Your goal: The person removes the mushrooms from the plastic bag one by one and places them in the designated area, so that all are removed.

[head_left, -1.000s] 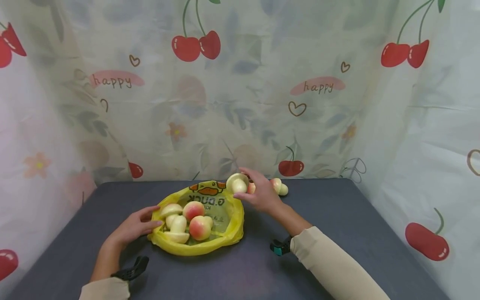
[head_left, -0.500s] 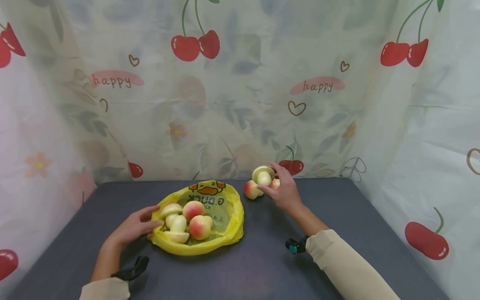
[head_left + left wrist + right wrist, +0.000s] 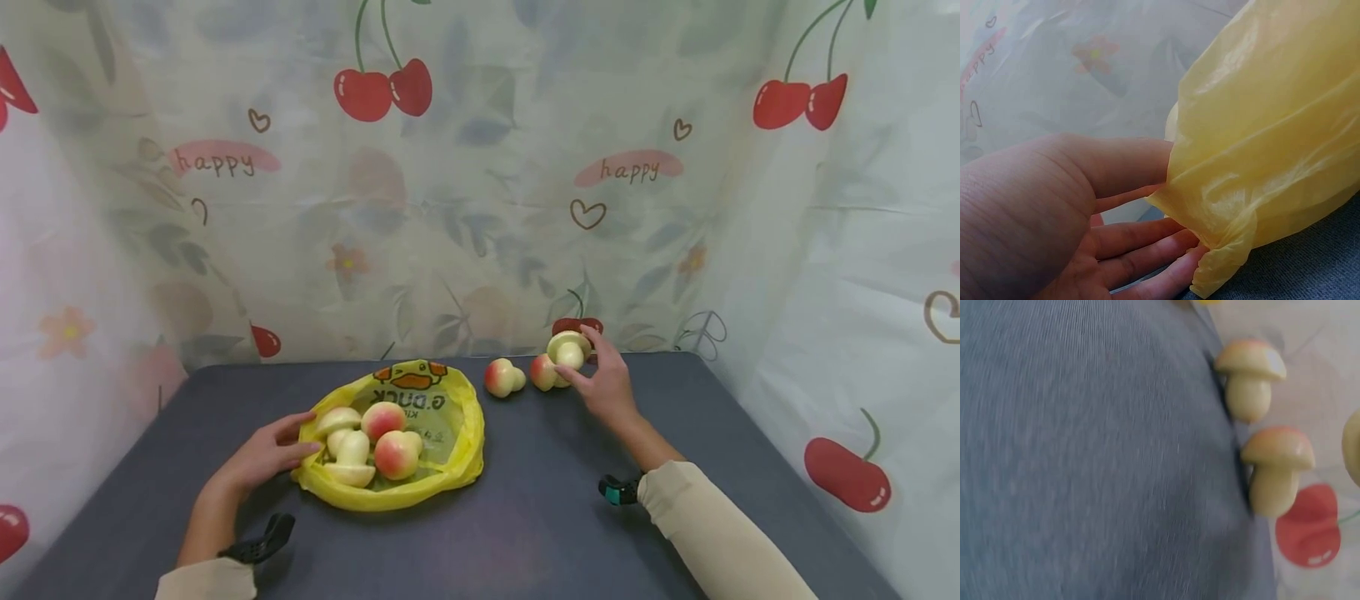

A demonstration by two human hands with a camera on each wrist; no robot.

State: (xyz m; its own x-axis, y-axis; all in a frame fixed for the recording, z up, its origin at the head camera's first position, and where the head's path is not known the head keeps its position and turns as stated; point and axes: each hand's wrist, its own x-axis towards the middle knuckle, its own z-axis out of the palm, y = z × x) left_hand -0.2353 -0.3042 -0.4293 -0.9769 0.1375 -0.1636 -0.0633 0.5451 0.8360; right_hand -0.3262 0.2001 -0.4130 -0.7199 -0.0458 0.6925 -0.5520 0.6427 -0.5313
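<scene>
My right hand (image 3: 609, 387) pinches a cream toy mushroom (image 3: 568, 347) by its cap, between thumb and fingers, above the table's back edge. Only a sliver of that mushroom (image 3: 1352, 449) enters the right wrist view. Two pink-capped toy mushrooms lie at the back: one (image 3: 502, 378) apart on the left, the other (image 3: 543, 372) partly covered by the held one. My left hand (image 3: 264, 454) holds the left rim of an opened yellow plastic bag (image 3: 465, 462). In the left wrist view the thumb and fingertips go behind the bag's edge (image 3: 1229, 169). Several toy mushrooms (image 3: 397, 455) lie in the bag.
A dark grey-blue table (image 3: 517, 517) bears everything. A white curtain (image 3: 480, 208) with cherry prints hangs close behind its back edge and along both sides. Black bands are on both wrists.
My right hand has carried the held mushroom rightward from beside the bag's right rim to the table's back right. Both loose mushrooms now show. The left hand and bag have stayed put.
</scene>
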